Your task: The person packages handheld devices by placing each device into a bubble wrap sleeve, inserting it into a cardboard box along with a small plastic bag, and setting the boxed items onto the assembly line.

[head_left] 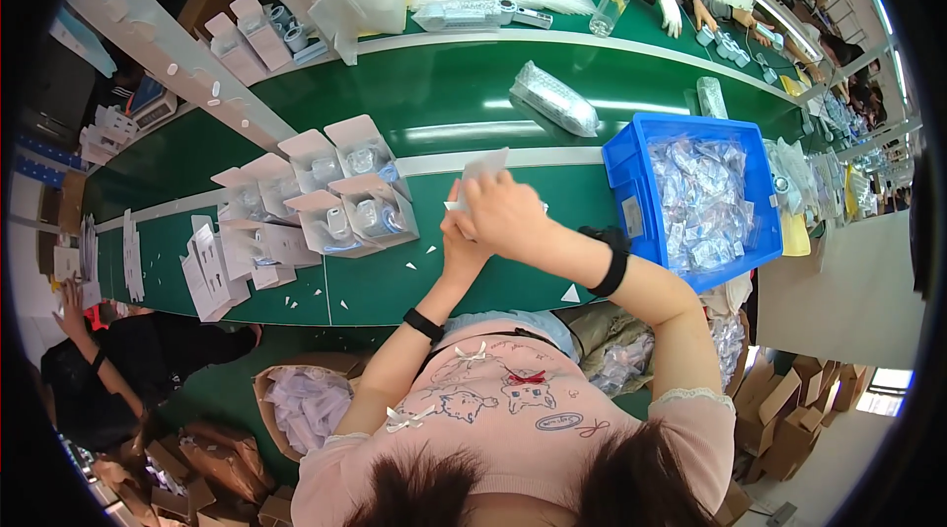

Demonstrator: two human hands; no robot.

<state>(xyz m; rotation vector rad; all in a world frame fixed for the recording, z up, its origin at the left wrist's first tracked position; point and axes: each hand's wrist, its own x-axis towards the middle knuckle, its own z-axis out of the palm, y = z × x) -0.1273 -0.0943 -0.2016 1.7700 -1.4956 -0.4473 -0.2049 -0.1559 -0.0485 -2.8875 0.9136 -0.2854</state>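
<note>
Both hands meet over the green bench in front of my chest. My right hand [505, 215] lies across the top with its fingers curled round a small white carton [489, 163], whose pale flap stands up past the knuckles. Beneath it, my left hand [462, 247] grips the same carton from below; most of the carton is hidden by the fingers. To the left stand several open white cartons [340, 193] with flaps up, holding clear-bagged white and blue parts. On the right is a blue bin [631, 193] full of small clear bags.
A bubble-wrapped bundle [554, 100] lies beyond my hands on the green conveyor strip [444, 98]. White paper scraps [431, 249] dot the bench. Closed white cartons [210, 275] lean at the left. Across the bench, a person's gloved hand [670, 14] is near white devices [725, 46].
</note>
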